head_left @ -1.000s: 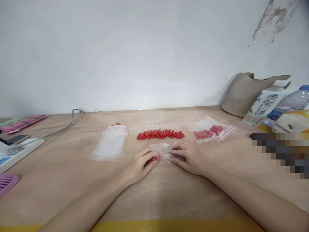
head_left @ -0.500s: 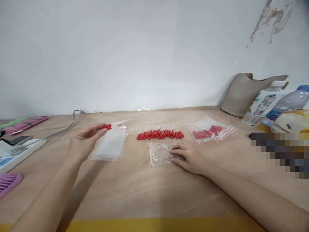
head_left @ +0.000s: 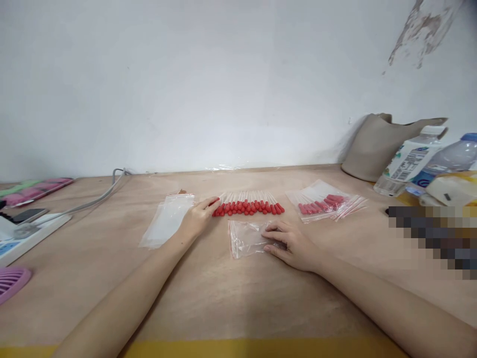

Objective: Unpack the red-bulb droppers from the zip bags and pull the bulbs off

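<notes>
My left hand (head_left: 199,217) is at the left end of a row of red-tipped sticks (head_left: 246,206). Its fingers are closed around a red tip there, and the hand hides part of it. The sticks lie side by side, pale shafts pointing to the wall. My right hand (head_left: 292,243) rests with fingers apart on a clear zip bag (head_left: 248,238) in front of the row. Beside my left wrist lies a stack of flat empty bags (head_left: 164,223). To the right, several clear bags (head_left: 316,201) hold more red-tipped sticks.
A grey-beige container (head_left: 368,146), a labelled bottle (head_left: 408,161) and a blue-capped bottle (head_left: 452,156) stand at the right by the wall. At the left are a power strip (head_left: 48,229), a grey cable (head_left: 100,199), a phone (head_left: 30,215) and a purple slotted object (head_left: 13,283).
My left hand has moved right, from above the flat bags to the left end of the stick row, carrying red-tipped sticks. My right hand has stayed on the clear bag.
</notes>
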{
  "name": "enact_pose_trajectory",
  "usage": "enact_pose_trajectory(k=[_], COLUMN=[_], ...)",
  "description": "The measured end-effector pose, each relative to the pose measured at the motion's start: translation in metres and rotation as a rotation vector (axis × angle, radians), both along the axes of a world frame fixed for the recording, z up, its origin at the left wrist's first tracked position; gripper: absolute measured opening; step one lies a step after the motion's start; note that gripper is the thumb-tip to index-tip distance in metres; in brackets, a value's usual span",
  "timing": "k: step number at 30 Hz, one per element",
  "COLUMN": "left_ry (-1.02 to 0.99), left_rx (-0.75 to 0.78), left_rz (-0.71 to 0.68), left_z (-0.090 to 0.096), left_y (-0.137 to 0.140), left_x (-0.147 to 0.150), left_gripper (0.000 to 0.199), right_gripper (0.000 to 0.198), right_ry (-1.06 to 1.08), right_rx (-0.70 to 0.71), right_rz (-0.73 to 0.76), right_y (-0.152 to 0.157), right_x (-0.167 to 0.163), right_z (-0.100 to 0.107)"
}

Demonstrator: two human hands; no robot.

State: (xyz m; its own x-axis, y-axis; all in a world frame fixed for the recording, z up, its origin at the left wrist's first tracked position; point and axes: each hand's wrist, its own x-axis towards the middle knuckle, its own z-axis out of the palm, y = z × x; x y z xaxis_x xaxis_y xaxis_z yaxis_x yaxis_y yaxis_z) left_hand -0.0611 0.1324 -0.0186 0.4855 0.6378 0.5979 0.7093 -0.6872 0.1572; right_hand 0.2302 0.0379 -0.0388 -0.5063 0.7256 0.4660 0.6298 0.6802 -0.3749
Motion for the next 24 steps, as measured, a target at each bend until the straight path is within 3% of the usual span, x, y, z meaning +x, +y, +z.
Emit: enact_pose_trajectory(k=[4,11,17,24], left_ry=[0.047,-0.09,-0.296,-0.371], left_rx=[-0.037,-0.112,-0.377,-0.373], left_rz=[0.008,0.009,0.052,0.092], left_z=[-0.002,-0.004,-0.013,-0.011], left_y=[0.001,0.0,0.004,0.003], left_x=[0.003,0.007,0.003,0.005], left_gripper=[0.035,0.037,0.05,0.044], right_gripper=[0.029,0.029,0.028,0.029], right_ry=[-0.006,-0.011,-0.018,-0.02], right_rx=[0.002,0.014,0.031,0.027], right_rz=[-0.001,0.004,-0.003,0.002], right_y=[-0.001,0.0,0.0,0.0], right_x=[0.0,0.0,0.0,-0.001], right_z=[-0.001,-0.001,-0.001,-0.001])
